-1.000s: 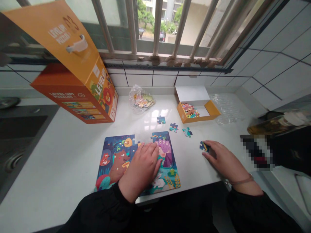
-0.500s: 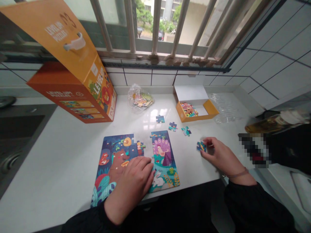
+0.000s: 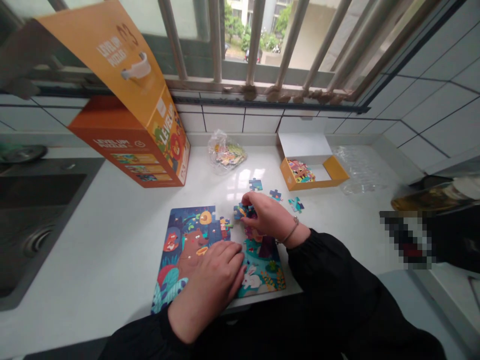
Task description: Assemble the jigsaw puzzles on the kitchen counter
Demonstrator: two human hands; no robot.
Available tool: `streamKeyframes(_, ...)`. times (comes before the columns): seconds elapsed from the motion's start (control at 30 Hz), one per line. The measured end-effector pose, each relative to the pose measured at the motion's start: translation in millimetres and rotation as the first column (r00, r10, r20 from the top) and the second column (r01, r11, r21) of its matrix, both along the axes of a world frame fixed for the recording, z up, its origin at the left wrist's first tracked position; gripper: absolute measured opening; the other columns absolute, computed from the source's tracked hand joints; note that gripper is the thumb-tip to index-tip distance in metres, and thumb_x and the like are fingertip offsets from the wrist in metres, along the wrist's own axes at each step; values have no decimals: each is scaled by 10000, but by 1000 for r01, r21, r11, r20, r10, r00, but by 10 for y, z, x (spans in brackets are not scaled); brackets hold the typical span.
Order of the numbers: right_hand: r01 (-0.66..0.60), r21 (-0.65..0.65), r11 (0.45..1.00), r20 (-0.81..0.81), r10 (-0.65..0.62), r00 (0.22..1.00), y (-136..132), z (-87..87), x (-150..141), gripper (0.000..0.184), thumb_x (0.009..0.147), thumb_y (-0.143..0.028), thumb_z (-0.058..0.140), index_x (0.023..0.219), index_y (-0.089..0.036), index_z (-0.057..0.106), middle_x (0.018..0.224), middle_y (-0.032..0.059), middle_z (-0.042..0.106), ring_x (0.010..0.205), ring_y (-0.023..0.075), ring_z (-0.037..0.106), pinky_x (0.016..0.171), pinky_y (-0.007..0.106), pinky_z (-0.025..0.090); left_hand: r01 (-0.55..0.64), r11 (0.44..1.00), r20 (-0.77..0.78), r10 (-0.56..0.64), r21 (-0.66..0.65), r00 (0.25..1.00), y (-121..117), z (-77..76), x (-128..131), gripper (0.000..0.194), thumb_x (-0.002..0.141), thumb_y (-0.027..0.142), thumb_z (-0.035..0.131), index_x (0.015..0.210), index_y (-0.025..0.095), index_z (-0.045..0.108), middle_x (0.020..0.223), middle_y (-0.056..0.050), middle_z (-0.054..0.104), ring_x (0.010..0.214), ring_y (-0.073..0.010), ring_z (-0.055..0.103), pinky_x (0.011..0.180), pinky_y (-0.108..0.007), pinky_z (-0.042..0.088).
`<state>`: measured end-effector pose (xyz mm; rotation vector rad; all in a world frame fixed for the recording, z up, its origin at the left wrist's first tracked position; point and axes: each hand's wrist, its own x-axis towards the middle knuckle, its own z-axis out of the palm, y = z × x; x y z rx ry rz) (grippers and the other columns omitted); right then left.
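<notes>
A jigsaw puzzle [image 3: 189,245] with a brown bear lies partly assembled on the white counter, with an open gap at its upper middle. My left hand [image 3: 215,272] rests palm down across its lower middle, fingers lying flat, hiding what is beneath. Over the top of the puzzle's right section [image 3: 264,280], my right hand [image 3: 268,215] pinches a dark blue puzzle piece [image 3: 239,213] between thumb and fingers, beside the gap. Whether the piece touches the puzzle I cannot tell. Beyond the hand lie three loose pieces: a blue one [image 3: 255,184], another blue one [image 3: 275,194] and a teal one [image 3: 296,204].
A tall orange puzzle box [image 3: 150,155] stands open at the back left, near a sink [image 3: 41,240]. Along the wall are a clear bag of pieces [image 3: 227,154], a small open yellow box [image 3: 313,182] holding pieces, and crumpled clear plastic [image 3: 358,172]. A bottle [image 3: 416,197] lies right.
My right hand has moved left with the puzzle piece, from the counter on the right to the puzzle's upper gap. My left hand has stayed on the puzzle. The view has shifted slightly.
</notes>
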<state>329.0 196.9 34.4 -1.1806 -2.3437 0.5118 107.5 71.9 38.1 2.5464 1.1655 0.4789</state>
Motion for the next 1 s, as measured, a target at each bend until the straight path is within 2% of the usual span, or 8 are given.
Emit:
streamKeyframes(0.27,0,-13,1000,-17,0,1000,90,-215,-104,362,897,-210,838,1178,-230,609,1080,53,714,982,232,660,888,361,545,3,999,-10,-3,-42,1000,-3,-16,-60,202,1073,222,565,1202,191,717,1276,-128,736,1232,-312,692,1115,-561,576)
streamKeyframes(0.6,5,-32,999,-32,-6,999,104,-196,-82,359,873,-215,838,1142,-237,603,1057,47,713,954,228,667,867,360,559,1,999,1,-1,-32,1000,2,-9,-44,196,1067,215,580,1194,194,728,1253,-127,746,1215,-308,706,1106,-552,581)
streamKeyframes(0.67,1,-30,1000,-51,-2,999,79,-158,-67,364,857,-205,842,1118,-235,591,1036,43,703,926,226,667,849,365,566,-35,999,19,35,-27,999,6,-1,-48,199,1060,212,585,1190,192,734,1255,-127,757,1212,-320,712,1097,-561,583)
streamKeyframes(0.73,-14,-32,999,-114,10,993,12,-100,-65,374,852,-209,844,1110,-239,576,1036,41,698,921,226,680,845,373,582,-162,986,91,166,-48,982,39,10,-54,227,1060,238,587,1229,194,732,1260,-129,774,1211,-332,722,1077,-567,591)
streamKeyframes(0.8,-24,-39,999,-212,15,977,-106,-33,-91,386,865,-237,844,1123,-252,557,1063,44,701,949,228,702,863,384,604,-343,923,203,375,-177,905,112,25,-60,298,1065,326,610,1316,199,706,1261,-133,791,1187,-333,746,1034,-548,614)
streamKeyframes(0.87,0,-42,999,-308,-13,951,-260,31,-147,395,880,-273,844,1131,-265,540,1087,49,706,982,233,720,890,397,625,-405,805,299,553,-433,778,220,49,-59,401,1052,445,646,1372,204,674,1212,-131,813,1116,-316,784,952,-492,646)
streamKeyframes(0.93,53,-47,997,-363,-66,929,-412,84,-208,385,890,-282,839,1131,-272,539,1090,52,708,996,239,727,908,412,639,-284,679,367,646,-677,669,339,80,-49,424,1035,528,657,1296,195,693,1104,-115,830,1008,-287,810,871,-430,655)
streamKeyframes(1.0,95,-72,993,-388,-116,914,-527,132,-239,354,903,-285,833,1130,-269,561,1076,52,711,989,238,733,906,414,649,-116,588,422,690,-801,588,440,114,-40,388,1018,551,670,1142,186,711,975,-84,821,905,-249,808,832,-384,644)
